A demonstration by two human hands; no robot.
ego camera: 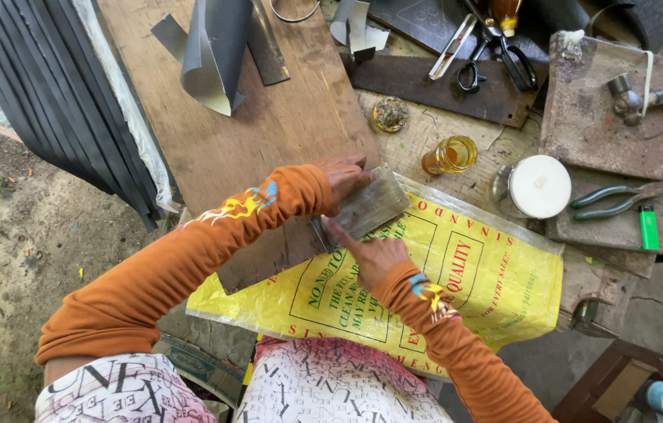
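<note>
Head view, looking down on a cluttered work table w/ a wooden board (269, 117) at top left. We see the left hand (345, 177) closed over the upper left edge of a flat grey sheet piece (370, 205), fingers curled down on it; the thumb is hidden so we can't tell how far it wraps under. The right hand (370, 252) lies just below, index finger stretched out and pressing on the sheet's lower left corner, other fingers folded in. The sheet sits tilted, partly on the board and partly on a yellow plastic bag (488, 274) spread across the table; its lower left end runs under the left sleeve, so its full length is hidden. Both arms wear orange sleeves.

Near the hands: a small glass of amber liquid (450, 153), a jar w/ white lid (539, 186), green-handled pliers (609, 201) and a green lighter (648, 227). Farther up, black scissors (496, 51) lie on a dark slab, partly overlapped by other tools. A hammer (637, 98) at right is cut off by the frame edge. Curled grey sheet (218, 55) rests on the board, its top cut off. Black ribbed strips (49, 94) at far left; what they are is hard to make out.
</note>
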